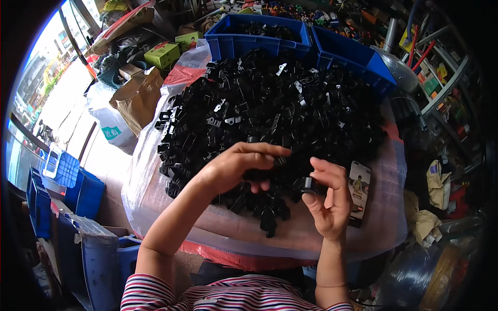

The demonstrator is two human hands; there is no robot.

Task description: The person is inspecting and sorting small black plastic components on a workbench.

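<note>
A large heap of small black plastic parts [249, 98], a few with shiny metal pieces, lies on a covered work surface [332, 233] before me. My right hand [332, 194], at the heap's near right edge, pinches a small black part [310, 185] between thumb and fingers. Over the near middle of the heap is my left hand [241, 161], its fingers bent around a dark piece [280, 161] that shows at the fingertips. Against the black heap, its shape and what lies under the palm are hard to make out. The hands are apart.
Behind the heap stand two blue bins [254, 44], the left one holding black parts. A phone [359, 192] with a lit screen lies beside my right hand. Bags [137, 98] and blue crates [85, 192] are at left; metal racks [441, 78] stand at right.
</note>
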